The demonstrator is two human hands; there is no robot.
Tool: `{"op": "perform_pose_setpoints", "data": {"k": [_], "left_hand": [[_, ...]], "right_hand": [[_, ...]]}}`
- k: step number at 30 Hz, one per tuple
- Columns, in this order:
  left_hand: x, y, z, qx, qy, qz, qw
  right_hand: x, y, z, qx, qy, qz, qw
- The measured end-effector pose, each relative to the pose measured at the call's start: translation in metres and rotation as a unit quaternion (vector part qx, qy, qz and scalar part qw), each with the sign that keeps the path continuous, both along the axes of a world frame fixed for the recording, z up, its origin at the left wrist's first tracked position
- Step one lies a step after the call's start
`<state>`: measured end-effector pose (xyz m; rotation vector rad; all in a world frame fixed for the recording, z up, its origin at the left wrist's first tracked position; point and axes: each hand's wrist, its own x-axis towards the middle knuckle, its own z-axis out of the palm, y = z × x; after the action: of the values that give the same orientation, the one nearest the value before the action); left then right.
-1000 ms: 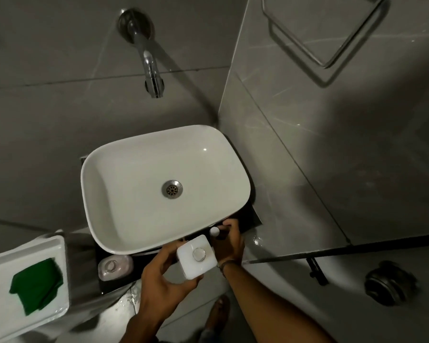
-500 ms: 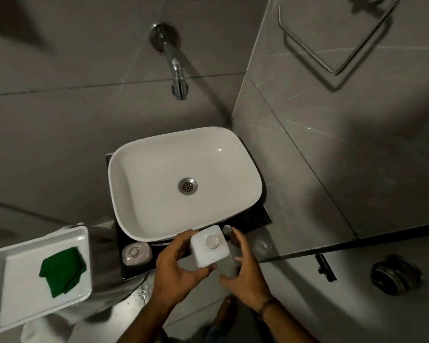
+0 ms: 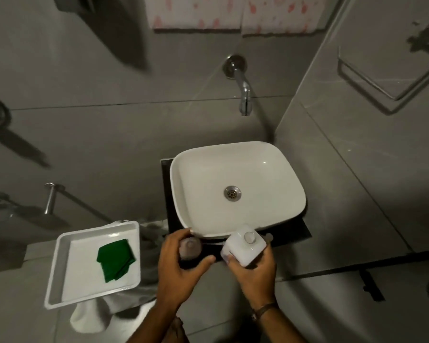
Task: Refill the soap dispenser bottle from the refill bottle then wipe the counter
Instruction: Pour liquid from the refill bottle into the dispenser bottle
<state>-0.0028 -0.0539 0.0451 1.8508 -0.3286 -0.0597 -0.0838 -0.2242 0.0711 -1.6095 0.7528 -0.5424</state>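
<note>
The white square refill bottle (image 3: 245, 246) is uncapped and held in my right hand (image 3: 255, 273) over the front edge of the black counter (image 3: 292, 232). Its small pale cap (image 3: 268, 236) lies on the counter just right of it. The pinkish soap dispenser bottle (image 3: 190, 248) stands on the counter in front of the sink. My left hand (image 3: 178, 271) curves around the dispenser, fingers behind it and thumb in front; I cannot tell whether it touches.
A white basin (image 3: 233, 148) fills most of the counter, with a wall faucet (image 3: 244, 95) above it. To the left, a white tray (image 3: 60, 266) holds a folded green cloth (image 3: 115, 259). Grey tiled walls close in on the right.
The refill bottle passed from my left hand to my right hand. My left hand moved left to the dispenser. The view swung left, bringing the tray further into sight.
</note>
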Motion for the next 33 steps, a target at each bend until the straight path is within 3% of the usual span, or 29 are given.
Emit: {"op": "perform_pose_setpoints", "data": {"k": [2, 6, 12, 15, 22, 29, 33], "left_hand": [[0.013, 0.026, -0.023, 0.049, 0.048, 0.036, 0.997], [0.036, 0.035, -0.058, 0.088, 0.129, -0.062, 0.986], [0.059, 0.029, -0.086, 0.118, 0.132, -0.102, 0.979], [0.057, 0.037, -0.08, 0.091, 0.116, -0.098, 0.984], [0.07, 0.065, 0.022, -0.073, 0.063, -0.005, 0.995], [0.112, 0.092, 0.163, -0.123, -0.054, 0.019, 0.991], [0.123, 0.103, 0.21, -0.124, -0.089, 0.034, 0.988]], "right_hand": [[0.0, 0.006, 0.0, -0.003, 0.003, 0.002, 1.0], [0.0, 0.012, 0.005, -0.004, -0.009, 0.015, 1.0], [0.005, 0.016, 0.023, -0.033, -0.006, 0.039, 0.999], [0.012, 0.016, 0.04, -0.066, -0.007, 0.052, 0.996], [0.055, 0.023, 0.129, -0.164, -0.092, 0.136, 0.973], [0.128, 0.031, 0.242, -0.306, -0.119, 0.226, 0.917], [0.159, 0.042, 0.289, -0.436, -0.107, 0.24, 0.861]]}}
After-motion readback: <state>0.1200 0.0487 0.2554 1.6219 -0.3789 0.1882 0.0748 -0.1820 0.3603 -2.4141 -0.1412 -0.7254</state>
